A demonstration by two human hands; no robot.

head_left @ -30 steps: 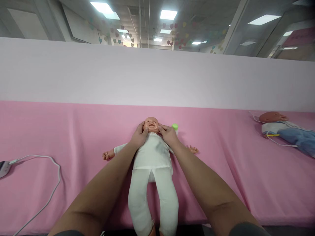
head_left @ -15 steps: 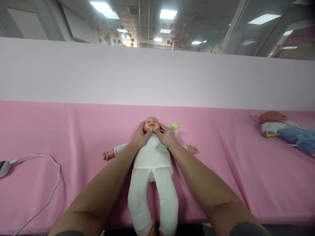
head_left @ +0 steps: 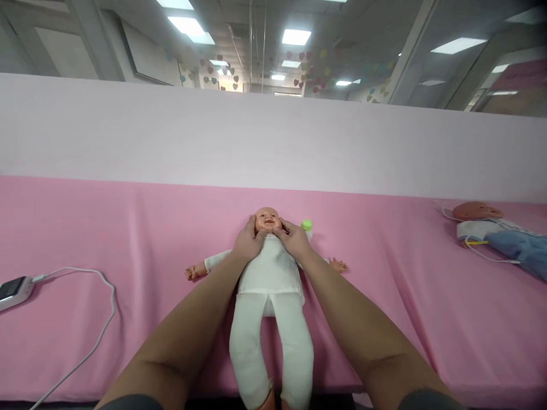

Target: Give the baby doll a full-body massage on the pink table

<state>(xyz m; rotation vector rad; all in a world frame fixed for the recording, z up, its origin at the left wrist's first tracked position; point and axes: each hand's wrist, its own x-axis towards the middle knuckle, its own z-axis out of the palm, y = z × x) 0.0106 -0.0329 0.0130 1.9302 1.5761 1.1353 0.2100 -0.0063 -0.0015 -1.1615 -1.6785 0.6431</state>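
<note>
A baby doll [head_left: 270, 267] in white top and trousers lies on its back on the pink sheet [head_left: 171, 228], its arms spread out and its feet toward me. My left hand [head_left: 249, 240] cups the left side of its head, thumb near the chin. On the other side, my right hand [head_left: 294, 238] holds the head in the same way, with the thumb at the jaw. Both hands' fingertips are partly hidden behind the head. Just beyond my right hand stands a small bottle with a green cap [head_left: 306, 225], its lower part partly covered.
A second doll [head_left: 513, 239] in blue and white clothes, with thin tubing and a yellow piece, lies at the far right. At the left edge is a white device with a dark screen [head_left: 16, 291] and a white cable [head_left: 102, 333]. A white partition [head_left: 273, 142] stands behind.
The view has shifted slightly, so everything sits a little further right and more of the white device shows. Both hands stay on the doll's head.
</note>
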